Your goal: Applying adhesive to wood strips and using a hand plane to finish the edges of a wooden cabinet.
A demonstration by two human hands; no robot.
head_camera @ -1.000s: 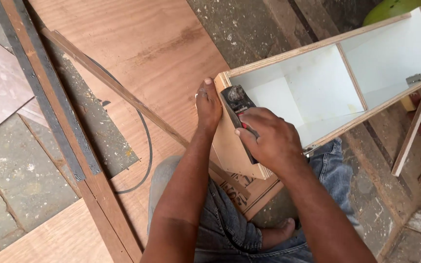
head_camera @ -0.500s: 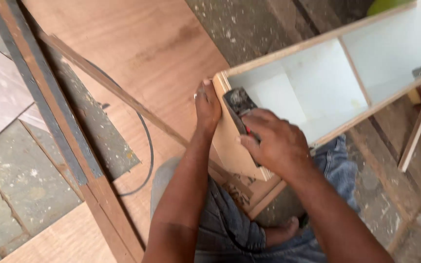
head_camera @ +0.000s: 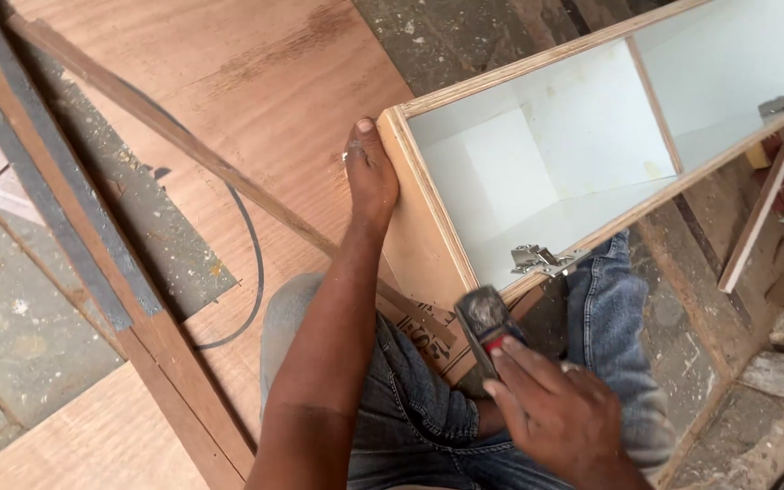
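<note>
A plywood cabinet box [head_camera: 428, 227] with a white inside lies on its side across my lap. My left hand [head_camera: 369, 172] presses flat against its outer end panel near the top corner. My right hand [head_camera: 560, 417] grips a small hand plane [head_camera: 483, 322] with a dark metal body and a red part, held just below the box's near corner. A metal hinge [head_camera: 537, 259] sits on the lower edge inside the box. A white divider [head_camera: 655, 104] splits the interior.
A large plywood sheet [head_camera: 229, 82] lies on the floor to the left, with a thin wooden strip [head_camera: 165, 127] and a black cable [head_camera: 247, 263] across it. Grey-edged boards [head_camera: 56, 191] lie at far left. Wood offcuts [head_camera: 759, 218] lie at right on rough stone floor.
My right hand has drawn the plane back off the box's end edge, down toward my lap. My left hand stays on the end panel. The view has shifted slightly.
</note>
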